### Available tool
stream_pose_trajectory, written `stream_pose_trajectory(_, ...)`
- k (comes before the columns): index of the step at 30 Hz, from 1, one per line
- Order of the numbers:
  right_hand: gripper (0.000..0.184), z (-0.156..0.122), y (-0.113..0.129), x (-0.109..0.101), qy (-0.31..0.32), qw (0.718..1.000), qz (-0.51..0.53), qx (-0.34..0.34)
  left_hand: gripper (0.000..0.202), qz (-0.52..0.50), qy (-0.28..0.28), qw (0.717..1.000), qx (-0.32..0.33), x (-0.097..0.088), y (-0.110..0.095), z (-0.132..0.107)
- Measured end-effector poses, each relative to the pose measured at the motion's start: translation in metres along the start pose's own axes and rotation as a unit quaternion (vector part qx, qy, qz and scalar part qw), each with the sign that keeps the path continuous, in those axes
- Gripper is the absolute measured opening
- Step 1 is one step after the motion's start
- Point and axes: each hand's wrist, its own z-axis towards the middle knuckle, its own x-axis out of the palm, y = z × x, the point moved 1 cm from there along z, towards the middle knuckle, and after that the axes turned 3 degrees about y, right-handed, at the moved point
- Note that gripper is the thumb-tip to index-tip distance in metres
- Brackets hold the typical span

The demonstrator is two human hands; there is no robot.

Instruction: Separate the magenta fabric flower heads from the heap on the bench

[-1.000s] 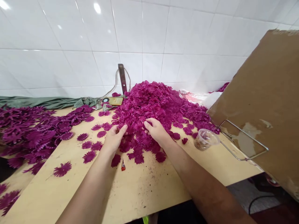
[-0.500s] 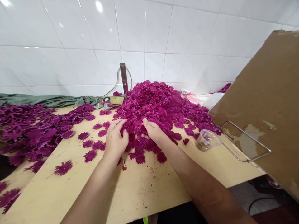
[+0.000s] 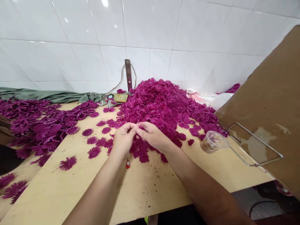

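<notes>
In front of a big heap of magenta flower pieces [image 3: 161,97], my two hands meet with their fingertips together. My left hand [image 3: 125,134] is closed in a pinch, thumb against forefinger; what lies between them is too small to make out. My right hand [image 3: 152,135] is closed too, its fingers curled around a magenta flower piece [image 3: 141,127] that shows only in part. The flower pieces are flat, round and fringed at the edge. Several loose ones, such as a flower piece [image 3: 94,152], lie left of my hands on the wooden table [image 3: 93,187].
More magenta pieces [image 3: 47,131] are piled at the left. A clear plastic cup [image 3: 212,142] and a bent metal wire frame [image 3: 257,145] stand right, beside a large cardboard sheet [image 3: 264,93]. A yellow device [image 3: 120,97] and green cloth [image 3: 53,97] lie along the tiled wall.
My left hand has moved right and its spread fingers have closed into a pinch against the right hand's fingertips. The whole view has shifted slightly.
</notes>
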Motion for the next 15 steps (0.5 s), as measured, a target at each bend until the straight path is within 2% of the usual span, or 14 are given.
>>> stream_pose_trajectory(3, 0.024, -0.001, -0.001, 0.004, 0.011, 1.0, 0.02, 0.003, 0.023, -0.093, -0.035, 0.993, -0.065, -0.005, 0.001, 0.002)
stream_pose_trajectory(10, 0.022, -0.002, 0.0, 0.011, -0.008, 1.0, 0.003, -0.025, 0.02, -0.174, -0.129, 0.971, -0.105, -0.002, 0.005, 0.005)
stream_pose_trajectory(15, 0.017, -0.008, 0.003, 0.01, -0.013, 0.999, -0.047, -0.021, 0.015, -0.181, -0.145, 0.968, -0.094, 0.003, 0.008, 0.008)
